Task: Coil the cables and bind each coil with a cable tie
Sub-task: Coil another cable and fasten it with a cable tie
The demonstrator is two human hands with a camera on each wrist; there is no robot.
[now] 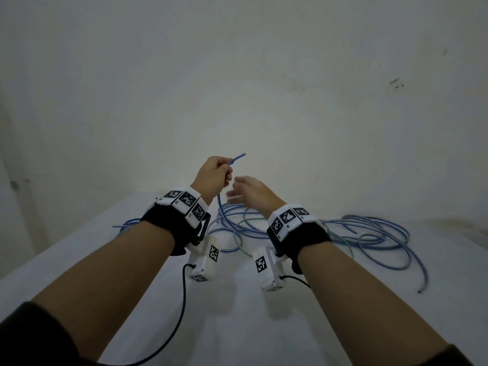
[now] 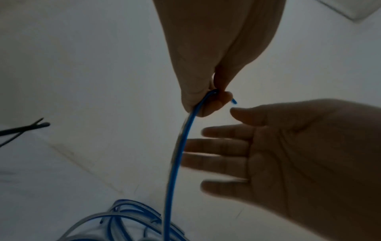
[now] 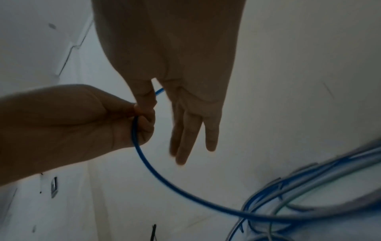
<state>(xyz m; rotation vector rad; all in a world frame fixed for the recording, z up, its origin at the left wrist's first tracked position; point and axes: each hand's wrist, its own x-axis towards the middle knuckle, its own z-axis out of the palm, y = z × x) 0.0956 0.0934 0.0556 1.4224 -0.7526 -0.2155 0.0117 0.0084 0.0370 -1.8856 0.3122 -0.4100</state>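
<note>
My left hand (image 1: 220,170) is raised above the table and pinches a blue cable (image 1: 239,157) near its end, with a short tip sticking out past the fingers. From that pinch (image 2: 214,97) the blue cable (image 2: 175,154) hangs down to a loose tangle of blue and pale cables (image 1: 369,233) on the white table. My right hand (image 1: 243,191) hovers just right of the left hand with straight, spread fingers (image 3: 189,138), holding nothing. In the right wrist view, the left hand (image 3: 82,122) grips the cable (image 3: 164,179) beside them.
Black cable ties (image 2: 31,128) lie on the white table (image 1: 237,326) to the left. A pale wall stands close behind the table. The tangle (image 3: 309,187) spreads across the table's far right side, with one loose end near the right edge (image 1: 420,291).
</note>
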